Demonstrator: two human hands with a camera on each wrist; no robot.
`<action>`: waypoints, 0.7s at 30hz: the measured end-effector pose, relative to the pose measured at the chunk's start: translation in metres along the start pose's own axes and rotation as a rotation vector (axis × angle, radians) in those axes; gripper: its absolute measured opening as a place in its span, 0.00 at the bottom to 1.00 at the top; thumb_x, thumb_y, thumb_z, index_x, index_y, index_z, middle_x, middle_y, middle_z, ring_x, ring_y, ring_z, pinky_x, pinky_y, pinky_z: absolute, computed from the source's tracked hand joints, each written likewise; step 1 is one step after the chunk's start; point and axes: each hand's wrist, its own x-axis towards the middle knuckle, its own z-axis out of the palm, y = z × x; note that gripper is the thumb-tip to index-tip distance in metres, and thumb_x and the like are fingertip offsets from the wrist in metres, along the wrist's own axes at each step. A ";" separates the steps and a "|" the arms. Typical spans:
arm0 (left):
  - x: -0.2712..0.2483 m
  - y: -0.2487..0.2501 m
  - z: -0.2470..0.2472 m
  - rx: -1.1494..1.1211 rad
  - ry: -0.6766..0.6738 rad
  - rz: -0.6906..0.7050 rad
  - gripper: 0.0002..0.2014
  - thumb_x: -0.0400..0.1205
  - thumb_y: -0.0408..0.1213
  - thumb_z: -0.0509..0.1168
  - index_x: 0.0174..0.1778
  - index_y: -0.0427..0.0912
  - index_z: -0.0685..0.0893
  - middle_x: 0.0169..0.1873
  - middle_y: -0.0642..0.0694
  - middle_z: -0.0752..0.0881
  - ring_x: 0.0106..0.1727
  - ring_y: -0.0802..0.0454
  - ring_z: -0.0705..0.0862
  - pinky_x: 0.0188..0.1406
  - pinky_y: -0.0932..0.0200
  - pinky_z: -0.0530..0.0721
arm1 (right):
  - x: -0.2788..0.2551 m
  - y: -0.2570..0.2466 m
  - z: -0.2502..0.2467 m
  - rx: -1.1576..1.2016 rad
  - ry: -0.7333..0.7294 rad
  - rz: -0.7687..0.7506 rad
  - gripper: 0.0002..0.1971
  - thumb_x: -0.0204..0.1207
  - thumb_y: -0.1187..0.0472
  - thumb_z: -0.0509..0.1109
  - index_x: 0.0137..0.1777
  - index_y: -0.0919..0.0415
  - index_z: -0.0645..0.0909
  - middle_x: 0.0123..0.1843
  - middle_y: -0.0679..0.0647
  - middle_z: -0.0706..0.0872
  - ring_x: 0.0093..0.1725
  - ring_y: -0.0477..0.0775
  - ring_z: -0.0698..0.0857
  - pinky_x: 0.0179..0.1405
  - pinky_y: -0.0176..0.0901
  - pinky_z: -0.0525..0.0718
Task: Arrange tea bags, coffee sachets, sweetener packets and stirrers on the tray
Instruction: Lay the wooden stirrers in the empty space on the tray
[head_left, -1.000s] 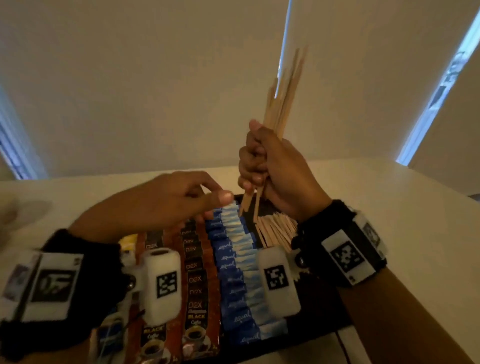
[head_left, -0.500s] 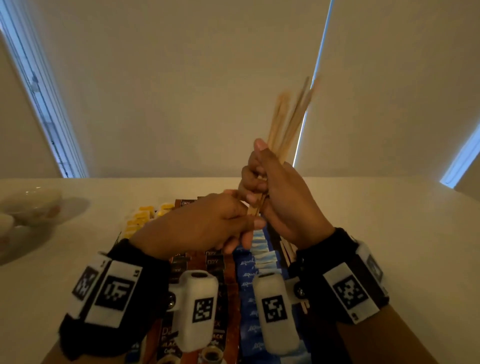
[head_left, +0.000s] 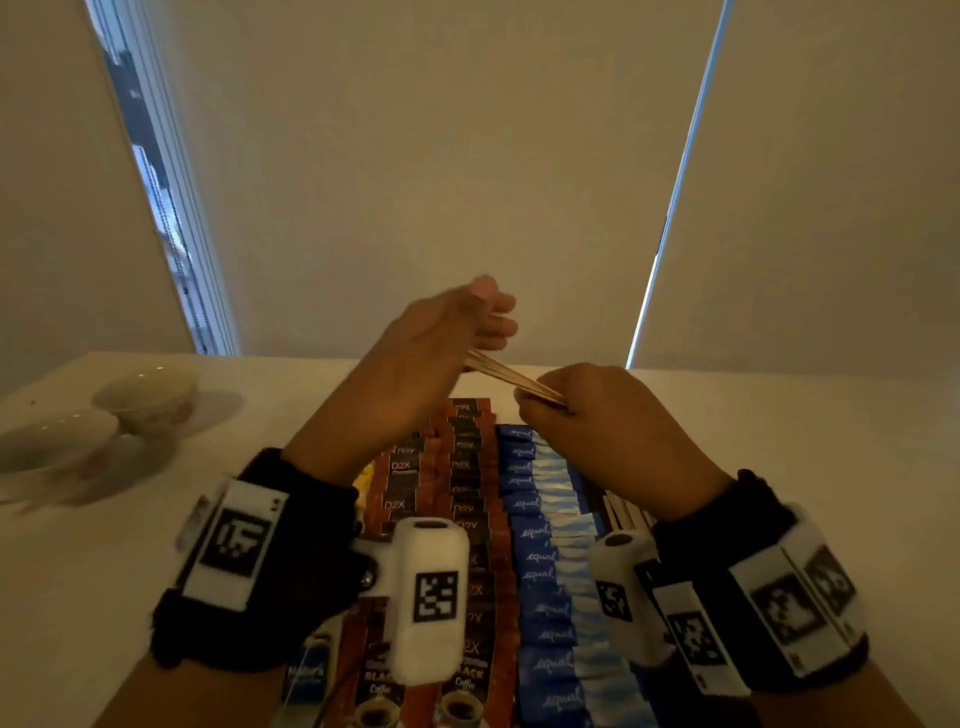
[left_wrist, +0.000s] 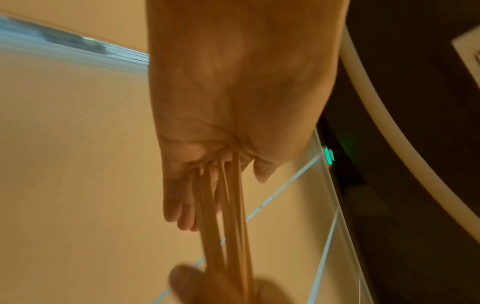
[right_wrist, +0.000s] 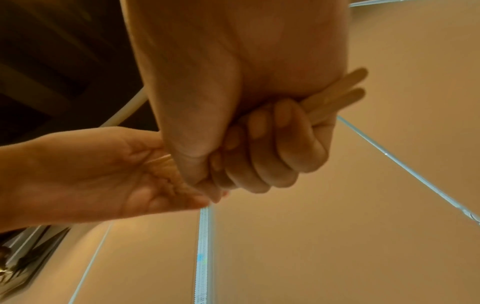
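Several wooden stirrers (head_left: 511, 378) sit bunched in my right hand (head_left: 602, 421), fingers curled round them, held above the tray's sachet rows (head_left: 535, 519). My left hand (head_left: 431, 353) (fingers straight) presses its flat palm against their far ends.

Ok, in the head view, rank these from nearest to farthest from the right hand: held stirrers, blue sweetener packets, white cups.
1. Held stirrers: gripped in the right hand.
2. Blue sweetener packets: on the tray, just below and left of it.
3. White cups: far left on the table.
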 end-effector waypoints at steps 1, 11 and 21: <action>-0.001 -0.003 0.005 0.097 -0.006 0.036 0.21 0.86 0.56 0.47 0.58 0.53 0.82 0.54 0.55 0.87 0.54 0.64 0.85 0.58 0.63 0.79 | 0.000 -0.002 0.000 -0.040 0.015 -0.005 0.22 0.82 0.52 0.60 0.26 0.57 0.68 0.24 0.54 0.72 0.25 0.53 0.74 0.32 0.48 0.75; -0.002 -0.015 0.001 0.646 -0.001 0.281 0.25 0.86 0.47 0.53 0.20 0.53 0.74 0.14 0.53 0.72 0.20 0.62 0.77 0.27 0.72 0.70 | -0.002 -0.011 -0.008 -0.217 0.153 -0.168 0.16 0.75 0.39 0.65 0.39 0.51 0.71 0.28 0.45 0.71 0.31 0.49 0.75 0.28 0.42 0.68; -0.002 -0.011 -0.002 0.560 0.125 0.412 0.24 0.86 0.43 0.58 0.20 0.56 0.72 0.15 0.55 0.72 0.22 0.57 0.76 0.29 0.69 0.71 | -0.003 -0.004 -0.028 0.332 0.096 -0.172 0.11 0.70 0.49 0.74 0.45 0.56 0.88 0.34 0.47 0.88 0.26 0.37 0.81 0.28 0.24 0.74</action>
